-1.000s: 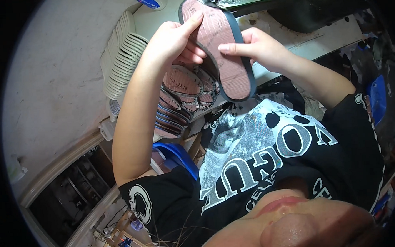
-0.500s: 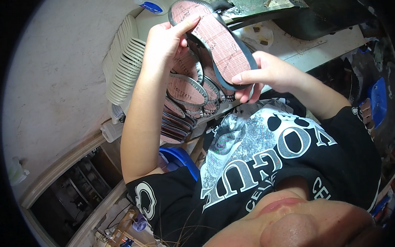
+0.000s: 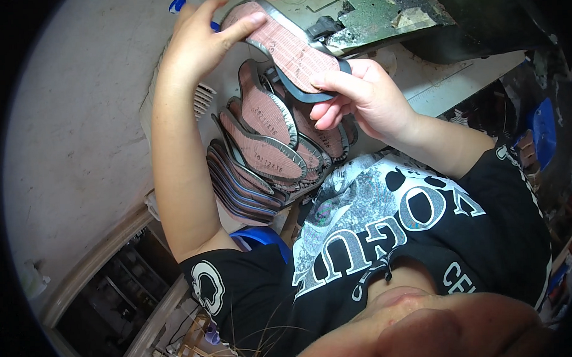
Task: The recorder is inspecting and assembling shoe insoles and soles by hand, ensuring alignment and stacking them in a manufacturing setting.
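A shoe insole (image 3: 288, 49) with a pink gridded face and dark rim is held up at a slant over the bench. My right hand (image 3: 365, 91) pinches its lower end, thumb on the pink face and fingers curled beneath. At the upper end, my left hand (image 3: 196, 40) has its fingers spread away from the insole, while the thumb lies on the pink face. Just below, a pile of similar insoles (image 3: 266, 157) sits on the bench, several overlapping and others stacked on edge.
Beyond the insole lies a worn green board (image 3: 372, 18) beside a large dark curved part (image 3: 482, 20). A blue-capped bottle (image 3: 177, 5) is partly hidden behind my left hand. My left forearm partly covers a stack of pale ribbed pieces (image 3: 204, 99). Blue containers (image 3: 544, 135) stand at right.
The insole has shifted left and tilted further. My left hand has moved left, its fingers now spread off the insole. My right hand has followed, still gripping the lower end.
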`<state>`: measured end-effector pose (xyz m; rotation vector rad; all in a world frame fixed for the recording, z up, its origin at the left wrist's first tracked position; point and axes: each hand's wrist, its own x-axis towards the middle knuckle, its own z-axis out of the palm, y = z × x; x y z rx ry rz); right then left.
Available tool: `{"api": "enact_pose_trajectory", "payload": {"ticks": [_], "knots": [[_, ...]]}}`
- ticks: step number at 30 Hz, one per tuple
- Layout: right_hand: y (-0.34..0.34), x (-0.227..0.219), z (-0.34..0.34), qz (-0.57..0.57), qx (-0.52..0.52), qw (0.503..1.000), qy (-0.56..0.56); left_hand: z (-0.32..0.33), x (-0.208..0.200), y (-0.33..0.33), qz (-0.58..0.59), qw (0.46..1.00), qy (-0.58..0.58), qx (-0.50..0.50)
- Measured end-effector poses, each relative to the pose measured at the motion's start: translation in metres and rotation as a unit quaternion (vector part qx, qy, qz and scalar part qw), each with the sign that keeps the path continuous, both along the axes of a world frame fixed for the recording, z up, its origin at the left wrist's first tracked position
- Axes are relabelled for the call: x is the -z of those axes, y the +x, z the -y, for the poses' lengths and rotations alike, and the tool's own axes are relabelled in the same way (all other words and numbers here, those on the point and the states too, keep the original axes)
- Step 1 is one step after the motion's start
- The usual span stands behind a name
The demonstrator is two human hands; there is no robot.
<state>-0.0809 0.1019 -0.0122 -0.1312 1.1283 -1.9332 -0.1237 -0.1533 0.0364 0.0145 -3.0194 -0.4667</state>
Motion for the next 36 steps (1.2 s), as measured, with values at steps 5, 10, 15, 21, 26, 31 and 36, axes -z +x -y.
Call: {"api": "enact_pose_trajectory", "payload": {"ticks": [5, 10, 15, 21, 26, 31, 36], "knots": [[0.001, -0.01, 0.003, -0.003, 0.029, 0.999, 0.017, -0.033, -0.017, -0.008, 0.115, 0.943, 0.111, 0.292], [-0.001, -0.017, -0.004, 0.005, 0.045, 0.997, 0.063, -0.037, -0.021, 0.0, 0.233, 0.941, 0.16, 0.187], [-0.007, -0.012, -0.006, 0.018, 0.05, 0.998, 0.046, -0.048, -0.02, 0.019, 0.26, 0.943, 0.176, 0.11], [-0.015, 0.001, 0.001, 0.011, 0.047, 0.998, 0.031, -0.048, -0.001, 0.036, 0.283, 0.898, 0.337, 0.004], [-0.024, 0.008, 0.007, -0.017, 0.028, 0.999, 0.031, -0.045, 0.012, 0.037, 0.324, 0.893, 0.309, -0.056], [-0.025, 0.013, 0.01, -0.014, 0.019, 0.999, 0.032, -0.041, 0.018, 0.041, 0.332, 0.859, 0.373, -0.11], [-0.022, 0.016, -0.014, -0.047, -0.058, 0.996, 0.051, -0.046, 0.007, 0.039, 0.395, 0.81, 0.409, -0.139]]}}
